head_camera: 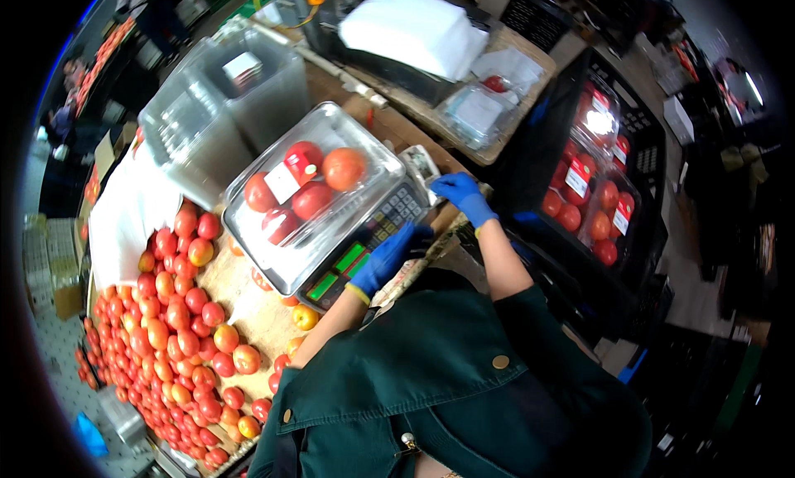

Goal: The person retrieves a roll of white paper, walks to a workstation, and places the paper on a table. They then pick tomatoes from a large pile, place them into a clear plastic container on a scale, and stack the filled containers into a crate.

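Note:
A clear plastic clamshell of tomatoes (312,200), with a red and white label on its lid, lies on the metal pan (235,233) of a digital scale. My left hand (392,254), in a blue glove, hovers over or rests at the near edge of the scale's keypad (395,212); its fingers are extended and show nothing between them. Beyond the keypad's right end, my right hand (458,191), also gloved in blue, has its fingertips at a small white tray or holder (422,167). Whether those fingers pinch anything cannot be made out.
Many loose tomatoes (180,329) cover the left of the table. Stacked clear containers (192,118) stand behind the scale. A black crate (649,229) at right holds several labelled tomato packs (612,211). White sheets (407,28) and a clear box (478,112) lie on a side bench.

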The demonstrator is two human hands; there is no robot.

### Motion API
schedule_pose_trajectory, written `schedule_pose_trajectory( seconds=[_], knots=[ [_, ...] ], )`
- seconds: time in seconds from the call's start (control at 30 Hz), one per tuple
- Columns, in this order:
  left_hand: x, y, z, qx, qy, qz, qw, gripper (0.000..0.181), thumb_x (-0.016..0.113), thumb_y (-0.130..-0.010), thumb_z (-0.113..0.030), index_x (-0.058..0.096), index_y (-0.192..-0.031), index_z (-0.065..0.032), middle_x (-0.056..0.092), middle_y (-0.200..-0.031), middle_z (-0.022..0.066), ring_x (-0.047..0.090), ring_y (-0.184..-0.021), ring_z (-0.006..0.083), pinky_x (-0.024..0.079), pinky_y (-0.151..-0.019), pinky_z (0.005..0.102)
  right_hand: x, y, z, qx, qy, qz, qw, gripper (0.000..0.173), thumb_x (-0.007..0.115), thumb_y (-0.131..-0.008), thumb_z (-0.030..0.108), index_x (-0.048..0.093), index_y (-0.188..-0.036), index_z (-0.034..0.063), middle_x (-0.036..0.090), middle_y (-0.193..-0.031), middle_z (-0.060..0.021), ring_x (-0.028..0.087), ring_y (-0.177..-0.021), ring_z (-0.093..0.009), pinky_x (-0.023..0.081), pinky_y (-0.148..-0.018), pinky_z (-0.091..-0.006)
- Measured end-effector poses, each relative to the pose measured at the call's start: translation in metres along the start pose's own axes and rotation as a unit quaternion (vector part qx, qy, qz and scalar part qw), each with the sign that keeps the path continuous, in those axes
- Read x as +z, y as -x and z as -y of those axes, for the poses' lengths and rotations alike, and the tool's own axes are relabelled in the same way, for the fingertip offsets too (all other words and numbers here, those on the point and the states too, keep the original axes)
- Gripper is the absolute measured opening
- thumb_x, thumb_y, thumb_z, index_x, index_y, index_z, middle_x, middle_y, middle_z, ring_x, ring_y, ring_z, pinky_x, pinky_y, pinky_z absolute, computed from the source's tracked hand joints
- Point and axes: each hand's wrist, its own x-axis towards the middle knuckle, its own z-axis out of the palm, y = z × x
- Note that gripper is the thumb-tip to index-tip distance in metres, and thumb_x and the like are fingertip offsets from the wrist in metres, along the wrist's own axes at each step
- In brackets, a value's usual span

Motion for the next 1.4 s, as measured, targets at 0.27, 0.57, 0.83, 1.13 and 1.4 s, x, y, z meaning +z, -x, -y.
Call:
schedule_pose_trajectory(
  seconds=[0.27, 0.57, 0.83, 1.13, 1.4],
  knots=[
    [-0.066, -0.13, 0.063, 0.028, -0.001, 0.046, 0.999, 0.032, 0.05, -0.086, -0.014, 0.042, -0.115, -0.0036, 0.047, -0.113, 0.0085, 0.048, -0.099, 0.0174, 0.043, -0.078, 0.0298, -0.023, 0.133, 0.024, 0.152, -0.109, 0.109, 0.976, 0.019, 0.062, -0.076, 0.02, 0.064, -0.084, 0.0024, 0.063, -0.069, -0.0065, 0.058, -0.064, -0.014, 0.046, -0.058, -0.0259],
    [-0.064, -0.145, 0.09, 0.117, -0.493, -0.011, 0.862, 0.033, 0.046, -0.086, -0.019, 0.048, -0.115, -0.0045, 0.051, -0.113, 0.0109, 0.05, -0.104, 0.0271, 0.04, -0.089, 0.0336, -0.024, 0.178, 0.01, 0.18, -0.055, 0.038, 0.981, 0.021, 0.06, -0.077, 0.023, 0.063, -0.081, 0.0026, 0.063, -0.074, -0.0067, 0.057, -0.065, -0.015, 0.046, -0.062, -0.0279],
    [0.017, -0.003, -0.002, 0.262, -0.392, -0.19, 0.861, 0.021, 0.053, -0.081, -0.014, 0.06, -0.099, -0.0063, 0.06, -0.084, 0.0153, 0.056, -0.08, 0.0317, 0.045, -0.073, 0.0366, 0.011, 0.185, 0.032, 0.165, -0.195, 0.209, 0.944, 0.027, 0.055, -0.084, 0.013, 0.055, -0.108, 0.0002, 0.059, -0.083, -0.0042, 0.053, -0.075, -0.01, 0.044, -0.065, -0.0221],
    [-0.052, 0.098, -0.127, 0.304, -0.738, -0.4, 0.451, 0.03, 0.056, -0.08, -0.025, 0.057, -0.11, -0.0194, 0.051, -0.116, 0.0088, 0.042, -0.109, 0.0322, 0.033, -0.091, 0.04, 0.159, 0.12, 0.092, 0.073, -0.262, 0.234, 0.933, 0.016, 0.056, -0.083, 0.017, 0.06, -0.091, 0.004, 0.058, -0.075, -0.0006, 0.047, -0.06, -0.006, 0.039, -0.056, -0.0199],
    [-0.048, 0.117, -0.129, 0.174, -0.857, -0.299, 0.381, 0.071, 0.063, -0.071, -0.028, 0.032, -0.132, -0.0096, 0.039, -0.129, 0.0169, 0.037, -0.119, 0.0361, 0.029, -0.099, 0.0457, 0.152, 0.128, 0.102, 0.024, -0.247, 0.127, 0.96, 0.012, 0.058, -0.083, 0.016, 0.06, -0.087, 0.0051, 0.056, -0.072, 0.0012, 0.046, -0.063, -0.005, 0.039, -0.058, -0.0201]
  ],
)
